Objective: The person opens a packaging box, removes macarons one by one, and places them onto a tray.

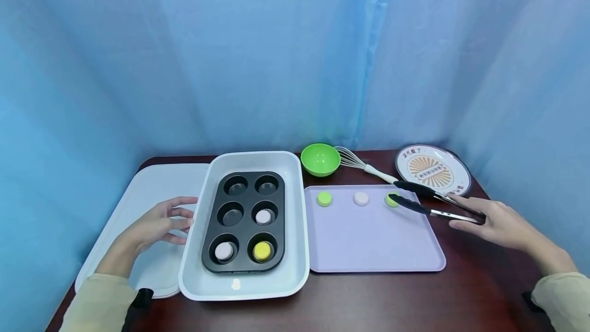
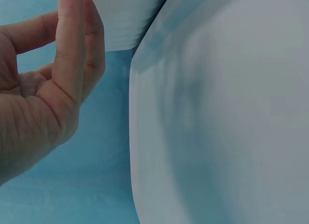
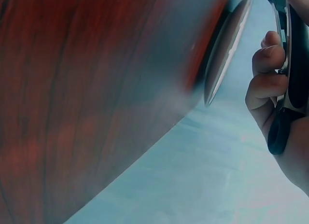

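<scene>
My right hand (image 1: pixel 500 223) grips black-tipped metal tongs (image 1: pixel 454 215) by the handles, their arms spread apart. The tips overlap a green macaron (image 1: pixel 390 200) at the back right of the lilac tray (image 1: pixel 369 240). On that tray also sit a pale macaron (image 1: pixel 361 199) and another green macaron (image 1: pixel 324 199). My left hand (image 1: pixel 159 224) has loosely bent fingers right at the left rim of a deep white tray (image 1: pixel 244 287). Inside it lies a dark muffin pan (image 1: pixel 243 222); two pale macarons (image 1: pixel 224 251) and one yellow macaron (image 1: pixel 262 251) sit in its cups.
A white board (image 1: pixel 156 181) lies under the left hand, left of the deep tray. Behind the lilac tray are a green bowl (image 1: pixel 320 160), a whisk (image 1: pixel 369 168) and a patterned plate (image 1: pixel 433 168). Blue curtains (image 1: pixel 276 65) surround the dark wooden table (image 1: pixel 369 301).
</scene>
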Tool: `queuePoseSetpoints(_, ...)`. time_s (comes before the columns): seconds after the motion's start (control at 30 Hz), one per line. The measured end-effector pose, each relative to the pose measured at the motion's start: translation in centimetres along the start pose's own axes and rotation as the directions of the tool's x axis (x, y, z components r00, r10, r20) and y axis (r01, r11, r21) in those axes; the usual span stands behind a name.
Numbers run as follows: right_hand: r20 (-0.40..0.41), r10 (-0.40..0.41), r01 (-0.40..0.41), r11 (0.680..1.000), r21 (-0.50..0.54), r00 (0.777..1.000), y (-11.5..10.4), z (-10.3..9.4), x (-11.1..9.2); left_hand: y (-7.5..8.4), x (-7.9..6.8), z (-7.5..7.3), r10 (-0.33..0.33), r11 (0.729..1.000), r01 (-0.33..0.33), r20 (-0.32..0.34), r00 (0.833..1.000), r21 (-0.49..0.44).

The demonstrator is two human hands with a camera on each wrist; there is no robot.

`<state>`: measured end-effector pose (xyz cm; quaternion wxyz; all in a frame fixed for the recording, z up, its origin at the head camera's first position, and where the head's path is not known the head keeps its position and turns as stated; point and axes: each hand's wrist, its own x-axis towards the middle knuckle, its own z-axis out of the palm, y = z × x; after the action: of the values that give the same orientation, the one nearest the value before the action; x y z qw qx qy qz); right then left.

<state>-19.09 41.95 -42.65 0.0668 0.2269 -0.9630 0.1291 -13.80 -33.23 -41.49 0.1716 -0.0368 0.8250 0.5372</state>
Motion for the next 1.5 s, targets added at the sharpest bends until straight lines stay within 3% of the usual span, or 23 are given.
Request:
queuePoseSetpoints(0.17,-0.059,0.007,-0.005,0.999,0.033,0.998,-1.4,-0.7,0.6,0.0,0.1,-0.2,0.003,1.000,-0.003,0.017,1.000,-0.004)
queuePoseSetpoints(0.33,-0.137,-0.027,0.031,0.999,0.027,0.990,-4.8,-1.5,2.1,-0.1,0.3,-0.5,0.004,1.000,-0.003,0.024,1.000,-0.005)
queuePoseSetpoints(0.5,-0.177,-0.123,0.130,0.991,0.032,0.977,-9.4,-1.8,3.6,-0.2,0.3,-0.5,0.007,1.000,-0.006,0.036,0.999,-0.018)
queuePoseSetpoints(0.77,-0.165,-0.298,0.314,0.946,0.077,0.940,-15.7,-1.6,7.6,-0.1,0.3,-0.4,-0.001,1.000,0.001,0.034,0.999,-0.008)
queuePoseSetpoints(0.93,-0.115,-0.369,0.380,0.920,0.098,0.922,-18.9,-0.8,10.0,0.0,0.4,-0.4,-0.009,1.000,0.009,0.032,0.999,-0.006)
queuePoseSetpoints(1.13,-0.012,-0.405,0.404,0.910,0.090,0.914,-22.3,0.3,13.1,0.0,0.4,-0.4,-0.014,1.000,0.015,0.028,0.999,-0.011)
queuePoseSetpoints(1.33,0.077,-0.458,0.455,0.889,0.057,0.886,-24.6,1.5,15.7,0.0,0.4,-0.2,-0.004,1.000,0.004,0.033,0.999,-0.015)
queuePoseSetpoints(1.5,0.181,-0.448,0.453,0.891,0.019,0.875,-26.0,2.2,17.0,0.0,0.4,-0.1,-0.014,1.000,0.015,0.025,1.000,-0.005)
